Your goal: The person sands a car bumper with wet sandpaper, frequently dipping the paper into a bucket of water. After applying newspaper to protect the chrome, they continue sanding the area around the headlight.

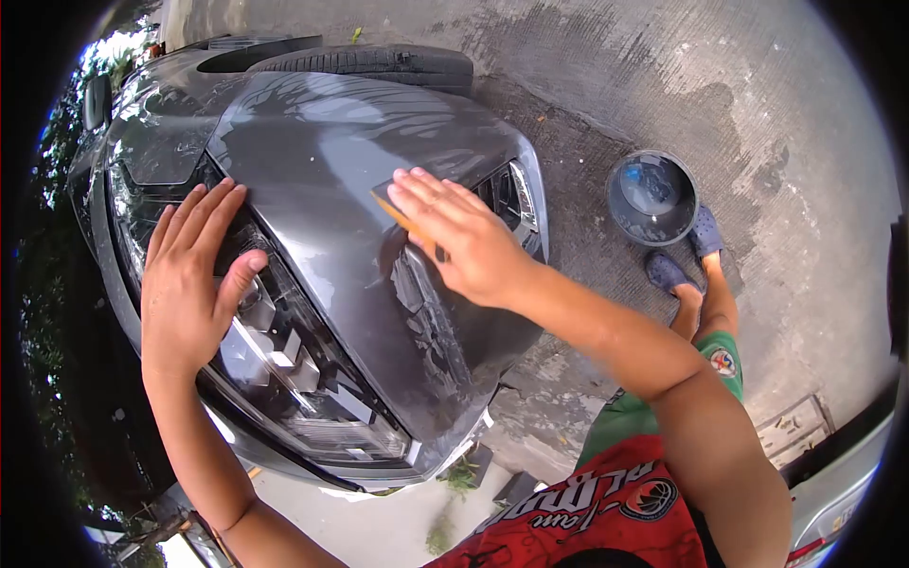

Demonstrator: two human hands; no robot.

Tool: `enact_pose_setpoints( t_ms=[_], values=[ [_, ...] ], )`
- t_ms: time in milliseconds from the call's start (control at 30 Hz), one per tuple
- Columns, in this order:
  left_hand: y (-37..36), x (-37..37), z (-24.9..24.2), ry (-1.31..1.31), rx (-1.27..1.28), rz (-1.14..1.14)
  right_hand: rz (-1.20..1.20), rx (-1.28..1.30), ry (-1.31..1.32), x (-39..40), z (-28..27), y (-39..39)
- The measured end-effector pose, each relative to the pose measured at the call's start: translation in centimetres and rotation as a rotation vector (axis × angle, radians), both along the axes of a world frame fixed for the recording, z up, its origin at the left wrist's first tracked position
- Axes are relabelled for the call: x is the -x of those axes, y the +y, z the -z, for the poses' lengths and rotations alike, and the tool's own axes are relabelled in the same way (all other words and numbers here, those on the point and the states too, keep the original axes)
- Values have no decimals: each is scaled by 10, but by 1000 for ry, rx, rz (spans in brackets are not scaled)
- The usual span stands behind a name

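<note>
A dark grey car's front corner (pixel 294 161) fills the left and middle of the view. My left hand (pixel 194 260) lies spread over the edge by the headlight (pixel 303 379), holding nothing. On the painted panel, my right hand (pixel 454 222) presses down a thin sheet with an orange-brown edge (pixel 390 207), its fingers together over it. Just below this hand, a rough, scuffed patch (pixel 431 317) marks the panel. Beyond the hand sits a narrow lamp (pixel 519 199) at the panel's far edge.
A round bucket (pixel 614 204) holding water stands on the concrete ground (pixel 757 123), beside my feet in dark clogs (pixel 670 272). A tyre (pixel 379 64) shows at the top. Part of another vehicle (pixel 843 492) is at the lower right.
</note>
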State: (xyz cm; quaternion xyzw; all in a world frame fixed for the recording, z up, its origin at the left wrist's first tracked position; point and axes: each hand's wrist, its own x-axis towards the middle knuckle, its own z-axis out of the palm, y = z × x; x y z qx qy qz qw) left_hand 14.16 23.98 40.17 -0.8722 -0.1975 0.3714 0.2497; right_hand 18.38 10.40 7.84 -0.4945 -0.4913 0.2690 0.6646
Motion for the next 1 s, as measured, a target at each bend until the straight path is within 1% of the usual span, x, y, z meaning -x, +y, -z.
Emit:
enact_pose_setpoints(
  t_ms=[67,100,133,167,200,267,300,333,367,400,433,467,533,567,600,633,667,700,733,767,800,867,900,1000],
  values=[
    [22,17,-16,-297,55,-181,-61,-27,19,6,-25,-16],
    [17,15,-13,-362,84,-228,-32,62,-77,-2,-2,-11],
    [14,14,-12,-295,77,-187,-11,249,16,5,33,0],
    [12,12,-10,-238,72,-136,-13,234,72,7,33,4],
    [13,10,-9,-180,69,-82,-11,221,131,8,28,7],
    [16,11,-7,-286,92,-168,-66,23,172,9,-39,-5],
    [15,12,-7,-265,112,-161,-105,28,75,4,-21,-4],
    [16,11,-9,-255,116,-140,-60,135,119,5,7,-1],
    [16,9,-8,-267,99,-110,-93,268,185,-1,33,8],
    [16,8,-7,-275,91,-82,-125,409,255,-7,47,13],
    [17,7,-8,-241,91,-70,-143,380,210,-9,12,15],
    [19,9,-6,-332,94,-115,-199,195,133,-11,-28,16],
    [19,15,-15,-463,121,-227,-271,118,-4,-14,-36,22],
    [26,20,-26,-551,75,-248,-298,240,75,-18,-17,32],
    [34,25,-39,-611,-16,-198,-327,359,149,-27,8,49],
    [44,31,-45,-675,-118,-184,-419,452,170,-45,10,69],
    [54,37,-50,-736,-219,-169,-416,347,135,-37,-6,65],
    [67,48,-55,-775,-244,-251,-403,223,75,-32,-38,69],
    [73,56,-59,-799,-265,-344,-401,104,28,-27,-54,73],
    [74,56,-62,-732,-273,-353,-450,101,-39,-34,-48,69],
    [74,52,-58,-732,-174,-384,-497,163,-20,-40,-32,66],
    [69,36,-49,-610,-152,-349,-481,407,83,-43,7,92],
    [67,31,-44,-622,-174,-366,-443,414,91,-39,5,113],
    [68,25,-42,-599,-209,-353,-516,94,-32,-40,-73,111]
  ],
)
